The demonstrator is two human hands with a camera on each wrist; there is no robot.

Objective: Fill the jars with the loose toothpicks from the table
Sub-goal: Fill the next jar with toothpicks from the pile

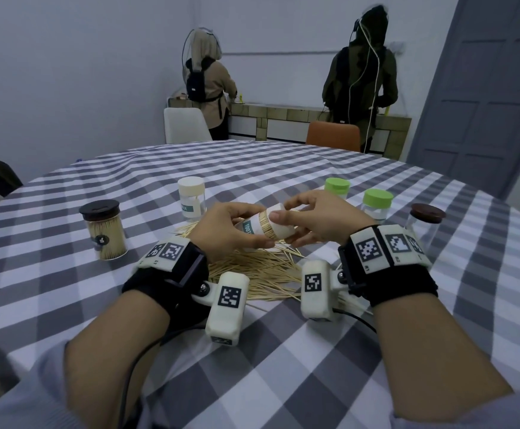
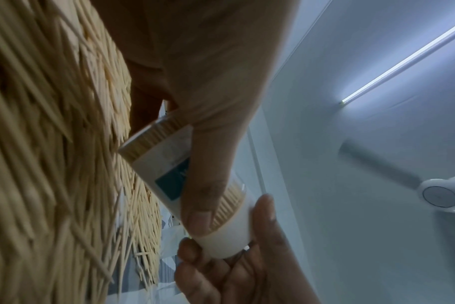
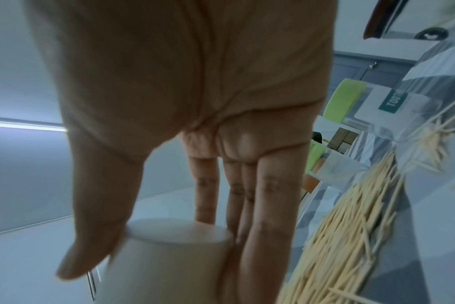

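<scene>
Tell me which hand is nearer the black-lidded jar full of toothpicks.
Left. The left hand grips the white-capped jar just right of the black-lidded jar. The right hand holds that jar's cap end, farther right, beyond the left hand.

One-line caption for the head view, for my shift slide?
Both hands, left hand and right hand, hold a toothpick-filled jar by body and white lid above the loose toothpicks.

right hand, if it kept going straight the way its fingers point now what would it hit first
The right hand points leftward and already grips the white cap of the tilted jar. Pushing on, it would likely meet the left hand holding the jar's body.
</scene>
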